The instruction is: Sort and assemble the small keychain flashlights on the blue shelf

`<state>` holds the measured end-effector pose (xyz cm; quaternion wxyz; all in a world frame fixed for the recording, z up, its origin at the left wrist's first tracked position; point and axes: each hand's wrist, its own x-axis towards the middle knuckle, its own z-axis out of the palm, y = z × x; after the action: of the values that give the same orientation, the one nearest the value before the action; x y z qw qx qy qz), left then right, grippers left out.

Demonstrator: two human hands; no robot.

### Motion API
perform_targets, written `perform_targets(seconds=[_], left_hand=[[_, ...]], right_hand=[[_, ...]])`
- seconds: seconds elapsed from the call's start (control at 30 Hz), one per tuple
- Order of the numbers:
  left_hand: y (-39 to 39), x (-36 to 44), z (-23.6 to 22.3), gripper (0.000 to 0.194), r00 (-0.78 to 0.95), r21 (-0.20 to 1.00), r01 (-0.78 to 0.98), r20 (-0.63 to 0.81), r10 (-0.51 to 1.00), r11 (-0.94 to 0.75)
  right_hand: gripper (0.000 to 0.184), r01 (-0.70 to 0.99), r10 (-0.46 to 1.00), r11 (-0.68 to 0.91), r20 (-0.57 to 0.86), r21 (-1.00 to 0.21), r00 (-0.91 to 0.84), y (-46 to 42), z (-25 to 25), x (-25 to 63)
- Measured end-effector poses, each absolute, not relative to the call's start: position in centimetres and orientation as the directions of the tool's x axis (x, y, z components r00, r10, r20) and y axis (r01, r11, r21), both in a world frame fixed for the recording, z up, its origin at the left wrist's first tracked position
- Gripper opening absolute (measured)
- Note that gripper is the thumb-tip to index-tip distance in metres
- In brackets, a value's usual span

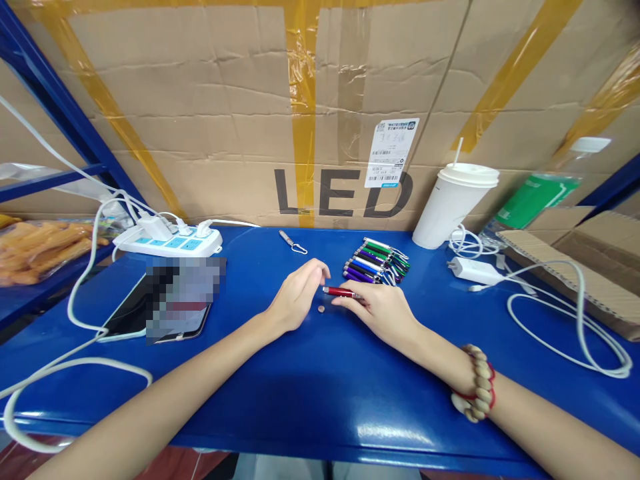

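My right hand (385,310) grips a slim red penlight (340,292) between thumb and fingers, its silver end pointing left. Just left of that end is my left hand (299,293), on edge above the table, fingers loosely curved with a gap from the thumb; I see nothing held in it, though its palm side is partly hidden. A tiny round metallic piece (321,309) lies on the blue table between both hands. Behind my right hand sits a row of several penlights (373,261) in green, black, blue and purple, with cord loops. One silver penlight (286,237) lies apart, farther back.
Two phones (131,303) and a white power strip (170,243) with cables are at left. At right stand a white lidded cup (453,207) with a straw, a green-labelled bottle (537,200), a charger (475,271) and an open carton (575,273). A large cardboard box (225,133) backs the table.
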<state>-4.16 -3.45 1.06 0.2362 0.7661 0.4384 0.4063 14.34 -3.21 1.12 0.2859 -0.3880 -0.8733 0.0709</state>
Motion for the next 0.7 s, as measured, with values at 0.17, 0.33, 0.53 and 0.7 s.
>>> perform_targets(seconds=[0.17, 0.33, 0.53, 0.7], left_hand=[[-3.44, -4.15, 1.02, 0.040, 0.284, 0.713, 0.486, 0.418, 0.863, -0.506], [-3.40, -4.16, 0.99, 0.040, 0.284, 0.714, 0.483, 0.419, 0.862, -0.506], [-3.44, -4.18, 1.09, 0.039, 0.290, 0.710, 0.487, 0.418, 0.861, -0.508], [-3.46, -4.21, 1.10, 0.038, 0.292, 0.721, 0.471, 0.416, 0.861, -0.508]], right_hand=[[0.033, 0.652, 0.732, 0.673, 0.435, -0.348, -0.524, -3.42, 1.23, 14.22], [0.047, 0.689, 0.742, 0.644, 0.492, -0.332, -0.456, -3.60, 1.22, 14.19], [0.047, 0.596, 0.639, 0.739, 0.603, -0.312, -0.477, -3.96, 1.48, 14.34], [0.034, 0.577, 0.587, 0.775, 0.633, -0.258, -0.505, -4.09, 1.60, 14.29]])
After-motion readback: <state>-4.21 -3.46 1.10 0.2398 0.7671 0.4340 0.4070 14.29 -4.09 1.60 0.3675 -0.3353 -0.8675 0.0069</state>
